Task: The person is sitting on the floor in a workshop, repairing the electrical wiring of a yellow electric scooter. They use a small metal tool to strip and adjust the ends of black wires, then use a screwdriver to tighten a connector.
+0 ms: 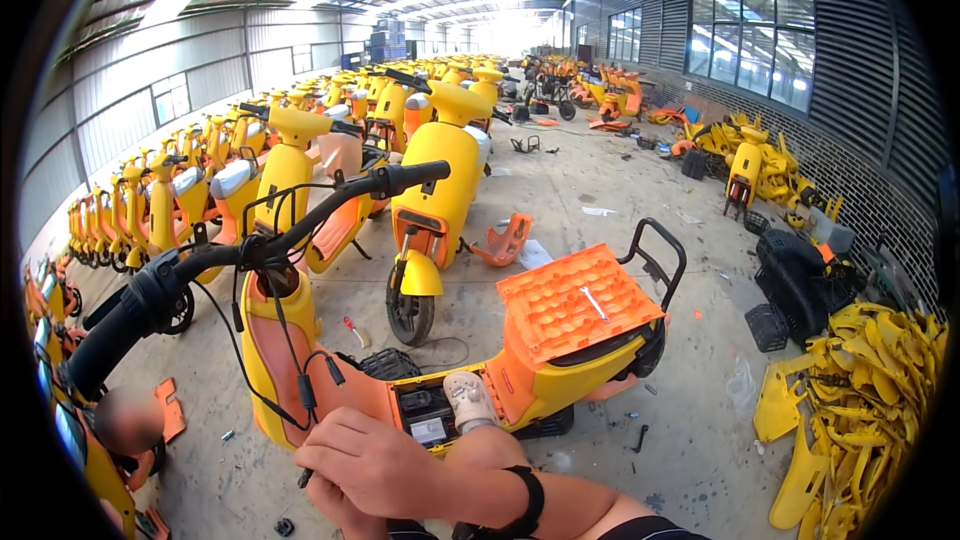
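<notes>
The right hand (375, 465), wearing a black wristband (528, 502), lies over the left hand (340, 510) at the lower edge of the view, both against the front of a yellow and orange electric scooter with its panels stripped off (300, 360). The right hand's fingers (320, 455) are curled together with their tips pressed at the scooter's orange front panel, just below where the loose black cables (300, 385) hang from the steering column; a cable connector sits directly above the knuckles. Whether the fingertips pinch a cable or a tool cannot be told, since the hand hides them. The left hand is mostly covered by the right, and its fingers cannot be made out.

The scooter stands on the concrete floor (560, 190) directly ahead, its black handlebar (250, 250) running from lower left to upper centre. Behind the hands, the open footwell shows a battery bay (430, 410), and the person's light shoe (468, 400) rests on it. The raised orange seat base (575, 300) carries 1 small white spanner (594, 302). Rows of yellow scooters (300, 140) fill the hall to the left, and a heap of yellow plastic body panels (860, 390) lies at right.
</notes>
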Motion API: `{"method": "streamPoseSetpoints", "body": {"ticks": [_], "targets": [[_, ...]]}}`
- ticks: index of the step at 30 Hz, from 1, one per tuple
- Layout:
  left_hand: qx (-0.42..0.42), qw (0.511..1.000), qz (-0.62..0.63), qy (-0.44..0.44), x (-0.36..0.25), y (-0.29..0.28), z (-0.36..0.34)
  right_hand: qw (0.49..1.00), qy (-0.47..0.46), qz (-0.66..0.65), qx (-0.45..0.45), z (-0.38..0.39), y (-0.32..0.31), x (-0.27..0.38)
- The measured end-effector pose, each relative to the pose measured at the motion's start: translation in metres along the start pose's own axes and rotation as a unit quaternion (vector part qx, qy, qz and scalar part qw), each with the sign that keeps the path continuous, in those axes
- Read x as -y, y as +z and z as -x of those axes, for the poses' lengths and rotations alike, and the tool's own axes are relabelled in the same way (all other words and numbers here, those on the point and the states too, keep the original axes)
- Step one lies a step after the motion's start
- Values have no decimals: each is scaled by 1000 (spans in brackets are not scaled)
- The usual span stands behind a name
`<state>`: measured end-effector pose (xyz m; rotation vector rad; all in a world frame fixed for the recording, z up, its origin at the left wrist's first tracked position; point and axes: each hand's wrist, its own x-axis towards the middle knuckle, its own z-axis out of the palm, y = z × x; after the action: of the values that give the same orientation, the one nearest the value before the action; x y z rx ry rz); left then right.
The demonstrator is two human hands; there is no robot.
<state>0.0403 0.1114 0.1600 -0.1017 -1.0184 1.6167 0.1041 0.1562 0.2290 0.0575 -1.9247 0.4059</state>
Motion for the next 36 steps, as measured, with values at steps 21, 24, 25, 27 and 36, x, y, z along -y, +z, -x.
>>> {"method": "streamPoseSetpoints", "body": {"ticks": [21,24,25,27,36], "targets": [[0,284,-945,164,-23,4,2,999,9,-23,-29,19,-17,-16],[19,256,-951,169,-35,1,6,998,5,-62,-33,19,-26,-17],[38,230,-956,177,-28,-1,4,996,22,-79,-39,22,-30,-19],[75,178,-962,192,-10,3,0,991,55,-113,-51,30,-37,-21],[62,229,-959,152,-5,26,-1,953,237,-111,-155,49,-94,-52]]}}
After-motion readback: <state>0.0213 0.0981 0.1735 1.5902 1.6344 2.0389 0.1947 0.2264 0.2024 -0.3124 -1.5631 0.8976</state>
